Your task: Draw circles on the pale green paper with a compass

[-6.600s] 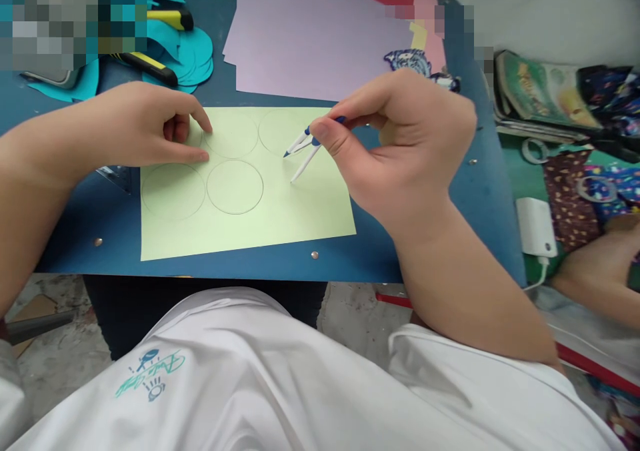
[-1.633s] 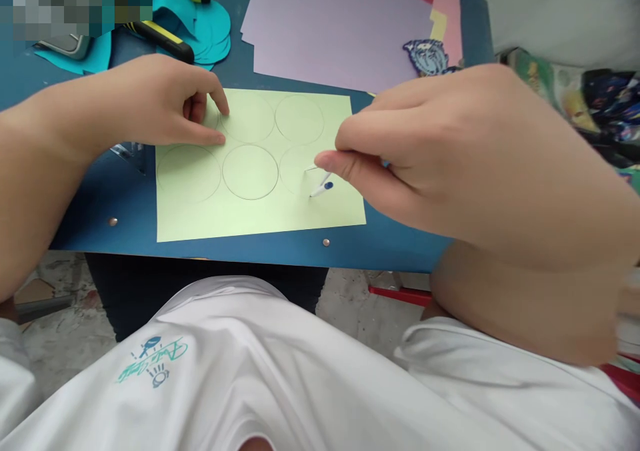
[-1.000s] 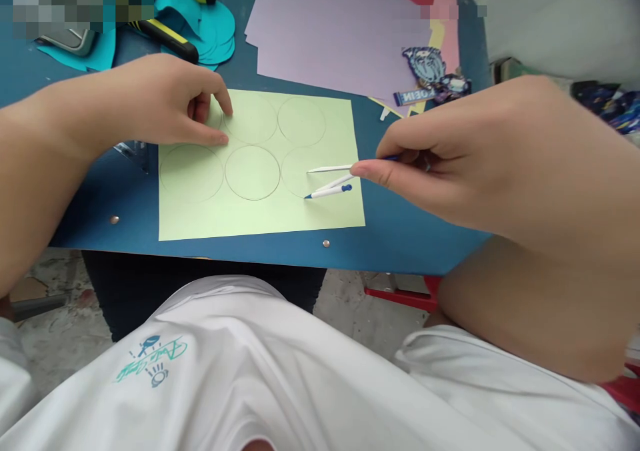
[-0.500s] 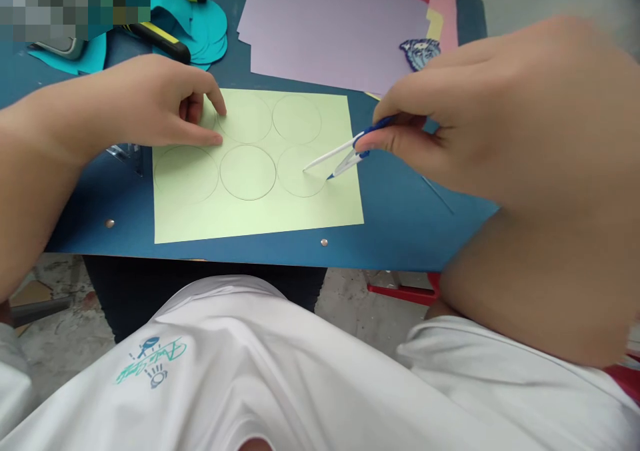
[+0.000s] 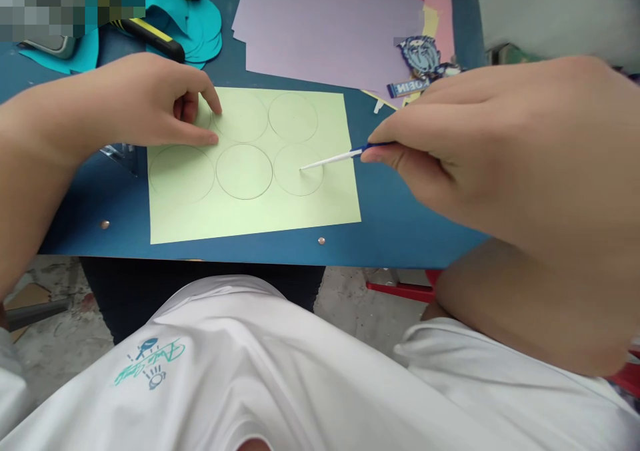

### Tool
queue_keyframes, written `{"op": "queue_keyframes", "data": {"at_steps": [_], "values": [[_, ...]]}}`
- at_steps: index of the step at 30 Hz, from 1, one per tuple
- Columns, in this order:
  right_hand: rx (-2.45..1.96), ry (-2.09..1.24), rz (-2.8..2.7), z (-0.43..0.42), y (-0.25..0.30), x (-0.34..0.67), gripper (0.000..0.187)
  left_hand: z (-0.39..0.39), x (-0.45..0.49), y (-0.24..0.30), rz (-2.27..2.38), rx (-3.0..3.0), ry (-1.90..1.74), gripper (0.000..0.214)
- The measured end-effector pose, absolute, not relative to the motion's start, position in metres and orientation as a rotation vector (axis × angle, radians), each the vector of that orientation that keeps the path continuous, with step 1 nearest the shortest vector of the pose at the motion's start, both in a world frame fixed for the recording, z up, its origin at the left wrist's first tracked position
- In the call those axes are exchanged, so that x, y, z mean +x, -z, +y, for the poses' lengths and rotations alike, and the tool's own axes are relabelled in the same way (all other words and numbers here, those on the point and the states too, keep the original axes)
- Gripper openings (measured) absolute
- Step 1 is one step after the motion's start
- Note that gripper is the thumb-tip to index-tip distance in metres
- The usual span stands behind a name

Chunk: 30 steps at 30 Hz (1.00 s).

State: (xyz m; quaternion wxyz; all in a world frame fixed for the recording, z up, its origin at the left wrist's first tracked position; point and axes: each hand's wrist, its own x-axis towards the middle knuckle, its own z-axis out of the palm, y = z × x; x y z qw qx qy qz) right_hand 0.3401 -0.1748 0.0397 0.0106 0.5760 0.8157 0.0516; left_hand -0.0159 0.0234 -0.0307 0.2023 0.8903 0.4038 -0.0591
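Observation:
A pale green sheet of paper (image 5: 260,218) lies near the table's front edge, with several circles drawn on it in two rows. My left hand (image 5: 160,101) rests on its upper left part, thumb and forefinger spread apart on the paper. My right hand (image 5: 480,138) pinches the top of a blue and white drawing compass (image 5: 335,159) between thumb and fingers. One leg's tip stands inside the lower right circle; the other leg cannot be made out separately. The compass leans strongly toward my right hand.
Purple sheets (image 5: 320,31) lie at the back on the blue table (image 5: 400,224). Yellow and black utility knives (image 5: 155,38) lie beside turquoise cut shapes (image 5: 203,34) at the back left. Blue wrappers (image 5: 420,58) lie behind my right hand.
My right hand has turned the compass, so its two legs, spread apart before, now line up in view. My right hand sits slightly lower. The left hand stays on the paper.

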Motion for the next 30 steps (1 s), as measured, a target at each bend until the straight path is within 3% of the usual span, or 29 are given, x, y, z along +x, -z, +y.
{"op": "queue_keyframes", "data": {"at_steps": [4,16,19,21,25,30], "values": [[1.623,-0.25,2.405,-0.183,-0.045,0.318,0.044,0.022,-0.014,0.03,1.123,2.496,0.155,0.066],[1.788,-0.174,1.939,-0.146,-0.059,0.241,0.044,0.019,-0.014,0.027,1.114,2.49,0.145,0.066],[1.833,-0.217,1.939,-0.137,-0.059,0.245,0.053,0.019,-0.011,0.029,1.105,2.492,0.133,0.067],[1.86,-0.203,1.976,-0.134,-0.058,0.252,0.063,0.017,-0.006,0.028,1.151,2.452,0.131,0.076],[1.938,-0.168,2.002,-0.13,-0.055,0.265,0.062,0.01,0.005,0.022,1.256,2.356,0.15,0.124],[1.976,-0.115,2.167,-0.128,-0.05,0.266,0.05,0.011,0.002,0.022,1.243,2.385,0.175,0.13]]}}
